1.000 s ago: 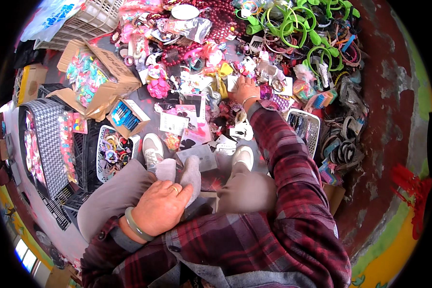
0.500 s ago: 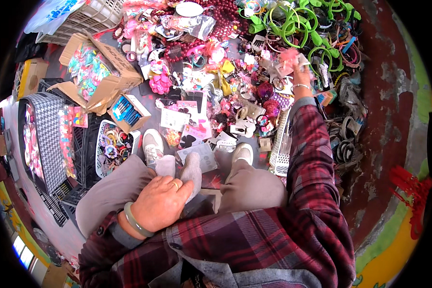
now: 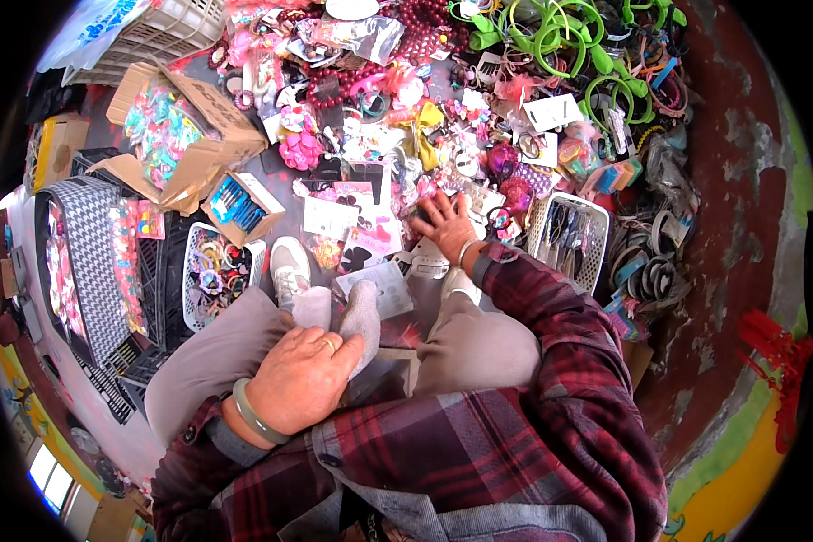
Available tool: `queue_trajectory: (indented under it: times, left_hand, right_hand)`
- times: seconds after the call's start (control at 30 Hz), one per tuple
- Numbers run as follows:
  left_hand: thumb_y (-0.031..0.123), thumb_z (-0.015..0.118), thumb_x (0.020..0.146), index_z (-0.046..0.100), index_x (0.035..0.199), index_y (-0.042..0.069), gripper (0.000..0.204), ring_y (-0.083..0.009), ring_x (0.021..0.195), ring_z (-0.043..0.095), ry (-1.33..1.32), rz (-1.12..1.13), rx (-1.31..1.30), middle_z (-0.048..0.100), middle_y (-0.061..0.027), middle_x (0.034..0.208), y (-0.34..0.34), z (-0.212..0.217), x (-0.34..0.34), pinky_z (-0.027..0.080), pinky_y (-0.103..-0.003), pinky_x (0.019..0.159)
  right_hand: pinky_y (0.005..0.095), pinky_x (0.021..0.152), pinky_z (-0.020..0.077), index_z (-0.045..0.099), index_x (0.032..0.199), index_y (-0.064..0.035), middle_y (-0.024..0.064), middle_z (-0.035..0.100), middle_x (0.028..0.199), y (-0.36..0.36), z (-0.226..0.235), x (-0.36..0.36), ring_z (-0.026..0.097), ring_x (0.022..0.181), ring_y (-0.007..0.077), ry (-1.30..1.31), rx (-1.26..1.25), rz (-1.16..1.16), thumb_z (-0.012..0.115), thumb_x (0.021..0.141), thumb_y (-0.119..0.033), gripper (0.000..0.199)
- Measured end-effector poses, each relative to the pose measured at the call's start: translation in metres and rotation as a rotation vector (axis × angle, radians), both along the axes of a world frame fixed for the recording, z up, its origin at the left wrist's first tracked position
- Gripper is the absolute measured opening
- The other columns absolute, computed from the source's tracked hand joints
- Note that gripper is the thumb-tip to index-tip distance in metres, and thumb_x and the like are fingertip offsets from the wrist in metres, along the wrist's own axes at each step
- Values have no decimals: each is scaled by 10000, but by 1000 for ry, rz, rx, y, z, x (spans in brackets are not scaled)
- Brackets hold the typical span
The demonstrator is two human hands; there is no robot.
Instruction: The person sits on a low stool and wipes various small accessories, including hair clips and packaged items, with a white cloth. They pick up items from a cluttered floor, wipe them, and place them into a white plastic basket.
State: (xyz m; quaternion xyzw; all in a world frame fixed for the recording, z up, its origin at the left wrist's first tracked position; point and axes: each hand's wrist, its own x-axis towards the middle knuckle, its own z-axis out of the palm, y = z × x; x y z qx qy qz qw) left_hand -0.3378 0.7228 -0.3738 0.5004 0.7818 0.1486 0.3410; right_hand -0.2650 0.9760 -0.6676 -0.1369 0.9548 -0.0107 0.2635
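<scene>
My left hand (image 3: 303, 384), with a ring and a bangle, rests over my lap. Its fingers are curled against a grey fuzzy cloth piece (image 3: 361, 325), long and rounded at the tip; its exact kind does not show. A paler fuzzy piece (image 3: 312, 309) stands beside it, near my left shoe (image 3: 289, 268). My right hand (image 3: 447, 230) lies palm down with spread fingers on the near edge of a pile of hair accessories (image 3: 379, 140). White cards (image 3: 423, 262) lie just under and beside its palm. Nothing shows in its fingers.
A white basket (image 3: 596, 230) stands right of my right hand, with green headbands (image 3: 551, 41) farther back. At left are a small basket of hair ties (image 3: 190, 298), an open carton (image 3: 230, 135), a box of blue items (image 3: 266, 221) and a black crate (image 3: 167, 289).
My right hand has come back from the far right, leaving the pink fluffy item in the pile, and now lies nearer. The white basket shows more fully. My left hand stays in place.
</scene>
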Motion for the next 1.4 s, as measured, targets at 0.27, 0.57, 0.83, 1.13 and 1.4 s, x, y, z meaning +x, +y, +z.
queue_trajectory:
  times: [0.27,0.57,0.83,1.13,1.4]
  left_hand:
    - [65,624,653,533,1059,41,417,-245,776,521,24,4,12,508,-74,761,-2,2,1,414,-356,738]
    - [61,621,652,538,1055,34,412,-253,773,521,22,2,-4,506,-81,757,-3,-1,4,419,-361,739]
    - [64,616,656,540,1065,38,417,-261,787,523,26,-11,6,519,-86,775,-2,2,3,420,-367,757]
    - [70,615,661,535,1082,40,430,-266,801,523,5,-36,-19,523,-93,796,0,5,1,418,-370,764]
    - [84,539,732,526,1029,28,302,-254,767,508,51,-12,50,502,-82,756,0,0,5,413,-359,722]
  right_hand:
    - [596,991,237,487,1219,-218,77,396,1327,72,-1,-23,353,1235,317,150,215,-69,483,838,-199,381]
    - [443,853,435,540,1140,-224,81,504,1225,144,26,-83,492,1097,275,502,131,-592,571,770,-271,375]
    - [365,890,423,465,1230,-42,219,572,1078,219,0,-76,530,1049,362,414,-462,-999,566,809,-395,558]
    - [361,747,459,456,1191,-2,188,591,982,121,-63,57,583,900,300,758,-655,-1432,546,864,-239,414]
    - [354,566,481,495,1009,-73,84,555,830,29,-67,111,565,711,221,-232,-979,-2329,581,813,-360,358]
